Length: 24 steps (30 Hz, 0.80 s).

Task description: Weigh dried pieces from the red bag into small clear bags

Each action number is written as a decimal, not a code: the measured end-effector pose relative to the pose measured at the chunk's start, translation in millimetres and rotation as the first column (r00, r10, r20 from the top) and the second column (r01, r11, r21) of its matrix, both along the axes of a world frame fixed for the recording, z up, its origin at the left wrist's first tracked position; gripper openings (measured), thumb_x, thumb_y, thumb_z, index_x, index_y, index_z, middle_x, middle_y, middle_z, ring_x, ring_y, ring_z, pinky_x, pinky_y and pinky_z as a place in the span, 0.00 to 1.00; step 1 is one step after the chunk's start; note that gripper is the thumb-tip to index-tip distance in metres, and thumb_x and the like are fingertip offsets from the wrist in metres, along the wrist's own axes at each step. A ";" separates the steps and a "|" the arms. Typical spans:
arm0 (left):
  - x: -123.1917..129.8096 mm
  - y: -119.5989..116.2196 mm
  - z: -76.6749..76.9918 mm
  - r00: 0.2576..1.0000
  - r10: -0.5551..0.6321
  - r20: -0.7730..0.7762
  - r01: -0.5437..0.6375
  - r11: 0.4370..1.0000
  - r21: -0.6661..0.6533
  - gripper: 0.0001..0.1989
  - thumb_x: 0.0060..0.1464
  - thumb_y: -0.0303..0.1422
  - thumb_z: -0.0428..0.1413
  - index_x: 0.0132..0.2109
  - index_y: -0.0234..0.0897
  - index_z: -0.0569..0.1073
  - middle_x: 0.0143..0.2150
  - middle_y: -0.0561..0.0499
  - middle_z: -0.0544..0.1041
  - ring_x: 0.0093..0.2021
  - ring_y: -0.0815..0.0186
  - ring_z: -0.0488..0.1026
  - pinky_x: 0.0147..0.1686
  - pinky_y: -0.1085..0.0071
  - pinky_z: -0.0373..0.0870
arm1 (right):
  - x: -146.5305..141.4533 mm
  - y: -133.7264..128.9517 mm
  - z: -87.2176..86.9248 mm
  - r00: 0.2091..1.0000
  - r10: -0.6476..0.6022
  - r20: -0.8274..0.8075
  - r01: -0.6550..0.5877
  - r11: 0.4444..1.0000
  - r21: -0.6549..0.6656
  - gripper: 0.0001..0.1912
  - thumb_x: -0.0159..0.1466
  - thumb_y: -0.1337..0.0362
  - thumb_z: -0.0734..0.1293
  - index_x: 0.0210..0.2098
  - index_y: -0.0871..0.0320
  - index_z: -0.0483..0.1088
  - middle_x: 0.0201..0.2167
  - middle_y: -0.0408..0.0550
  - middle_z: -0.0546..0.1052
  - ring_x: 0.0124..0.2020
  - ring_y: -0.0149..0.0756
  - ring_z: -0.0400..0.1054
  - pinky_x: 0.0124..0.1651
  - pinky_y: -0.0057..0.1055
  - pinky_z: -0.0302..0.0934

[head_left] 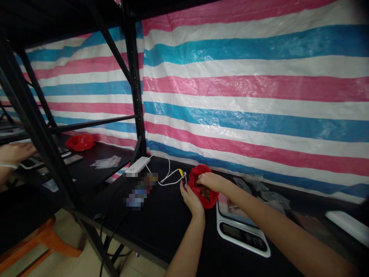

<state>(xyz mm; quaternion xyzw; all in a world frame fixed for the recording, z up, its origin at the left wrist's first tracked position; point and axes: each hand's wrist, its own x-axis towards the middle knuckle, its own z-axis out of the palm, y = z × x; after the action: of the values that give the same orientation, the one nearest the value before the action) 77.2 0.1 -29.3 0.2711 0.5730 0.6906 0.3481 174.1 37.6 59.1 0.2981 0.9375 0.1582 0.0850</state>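
A red plastic bag (213, 201) stands with its mouth open on the black table, and small brown pieces (205, 192) show inside it. My left hand (192, 199) is at the bag's left side, its fingers curved against the red plastic. From the right, my right hand (212, 181) reaches over the rim into the bag. Its fingers are bent together and point down at the brown pieces; the tips are partly hidden, so what they pinch cannot be made out. Just right of the bag lies a white digital scale (243, 234), partly covered by my right forearm.
Clear plastic bags (273, 198) lie behind the scale, and a white box-like object (347, 227) is at far right. A white power strip (138, 166) with cable sits left. Beyond a black rack post (43, 127) are another person's hand (19, 152) and another red bag (80, 142).
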 end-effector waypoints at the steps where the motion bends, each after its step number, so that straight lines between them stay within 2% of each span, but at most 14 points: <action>1: -0.1 -0.8 1.4 1.000 0.002 -0.002 -0.002 1.000 -0.021 0.19 0.56 0.33 0.42 0.55 0.37 0.61 0.53 0.44 0.68 0.56 0.61 0.63 0.54 0.68 0.61 | 0.3 -2.1 0.2 0.999 0.002 -0.032 -0.003 1.000 -0.027 0.16 0.60 0.77 0.57 0.40 0.60 0.72 0.38 0.50 0.76 0.40 0.36 0.70 0.42 0.29 0.61; 6: -2.7 -3.5 4.3 0.998 -0.025 -0.049 0.022 0.998 -0.062 0.20 0.57 0.33 0.41 0.56 0.37 0.60 0.53 0.43 0.68 0.56 0.60 0.63 0.53 0.67 0.61 | 5.5 -5.8 2.4 0.966 -0.108 -0.236 0.050 0.970 -0.240 0.20 0.54 0.78 0.58 0.42 0.60 0.72 0.39 0.52 0.76 0.42 0.38 0.69 0.46 0.31 0.59; 9: -4.9 -2.8 5.2 0.999 -0.040 -0.034 0.037 0.997 -0.070 0.20 0.58 0.35 0.39 0.56 0.37 0.58 0.55 0.43 0.66 0.56 0.60 0.63 0.53 0.66 0.61 | 12.3 -4.9 1.6 0.896 -0.211 -0.392 0.050 0.922 -0.383 0.21 0.50 0.78 0.60 0.41 0.60 0.73 0.37 0.49 0.77 0.39 0.37 0.69 0.47 0.32 0.59; 11: -6.7 -3.0 9.1 0.999 -0.028 0.017 0.029 0.997 -0.067 0.19 0.59 0.36 0.38 0.55 0.37 0.59 0.56 0.43 0.64 0.57 0.61 0.62 0.54 0.65 0.59 | 16.6 -4.1 -2.7 0.797 -0.340 -0.499 0.035 0.851 -0.524 0.19 0.49 0.77 0.62 0.40 0.59 0.73 0.33 0.47 0.77 0.35 0.35 0.70 0.44 0.31 0.61; 13: -8.4 -5.3 16.4 0.999 -0.004 0.040 0.005 1.000 -0.025 0.19 0.59 0.37 0.38 0.54 0.36 0.60 0.57 0.42 0.63 0.58 0.61 0.60 0.56 0.64 0.56 | 19.9 -3.4 -9.8 0.654 -0.495 -0.572 0.003 0.757 -0.653 0.18 0.49 0.74 0.64 0.40 0.60 0.73 0.32 0.46 0.77 0.34 0.36 0.70 0.41 0.32 0.64; 15: -9.3 -10.2 25.6 1.000 0.016 -0.003 -0.016 0.999 0.035 0.19 0.59 0.37 0.38 0.53 0.35 0.61 0.57 0.42 0.62 0.59 0.59 0.58 0.58 0.60 0.51 | 22.7 -2.8 -17.7 0.492 -0.611 -0.620 -0.053 0.689 -0.722 0.19 0.47 0.71 0.67 0.40 0.61 0.72 0.33 0.48 0.77 0.35 0.38 0.71 0.42 0.35 0.65; 16: -9.0 -13.5 30.2 0.999 0.028 -0.041 -0.026 0.998 0.060 0.18 0.59 0.37 0.38 0.52 0.36 0.61 0.56 0.41 0.63 0.59 0.58 0.57 0.59 0.58 0.49 | 24.0 -2.7 -21.2 0.422 -0.643 -0.639 -0.087 0.673 -0.735 0.19 0.46 0.69 0.69 0.40 0.62 0.72 0.33 0.49 0.77 0.36 0.39 0.71 0.43 0.36 0.65; 19: -5.3 -25.1 41.6 0.980 0.101 -0.170 -0.074 0.985 0.157 0.17 0.58 0.37 0.41 0.53 0.36 0.60 0.56 0.40 0.61 0.60 0.56 0.54 0.59 0.53 0.46 | 27.9 -3.4 -26.2 0.259 -0.663 -0.703 -0.174 0.684 -0.709 0.21 0.44 0.65 0.72 0.39 0.62 0.72 0.37 0.51 0.76 0.37 0.39 0.70 0.45 0.40 0.64; 22: -0.3 -36.9 48.2 0.930 0.233 -0.285 -0.138 0.939 0.315 0.21 0.57 0.37 0.45 0.56 0.34 0.55 0.59 0.37 0.54 0.61 0.55 0.51 0.58 0.53 0.48 | 33.0 -7.9 -21.5 0.156 -0.620 -0.769 -0.236 0.732 -0.639 0.20 0.46 0.61 0.72 0.38 0.60 0.72 0.40 0.52 0.75 0.39 0.39 0.70 0.48 0.41 0.62; 24: 2.2 -43.9 50.8 0.899 0.280 -0.337 -0.132 0.907 0.401 0.23 0.57 0.35 0.46 0.57 0.34 0.53 0.59 0.37 0.51 0.61 0.56 0.49 0.59 0.53 0.47 | 38.9 -14.5 -14.5 0.099 -0.590 -0.801 -0.253 0.764 -0.594 0.20 0.47 0.59 0.72 0.38 0.59 0.71 0.41 0.51 0.75 0.41 0.39 0.70 0.50 0.41 0.61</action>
<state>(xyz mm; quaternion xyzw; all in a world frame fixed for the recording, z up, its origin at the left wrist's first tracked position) 79.4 -43.8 21.5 0.3991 0.5164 0.7517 0.0945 213.0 23.0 44.6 0.3947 0.6962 -0.4010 -0.4458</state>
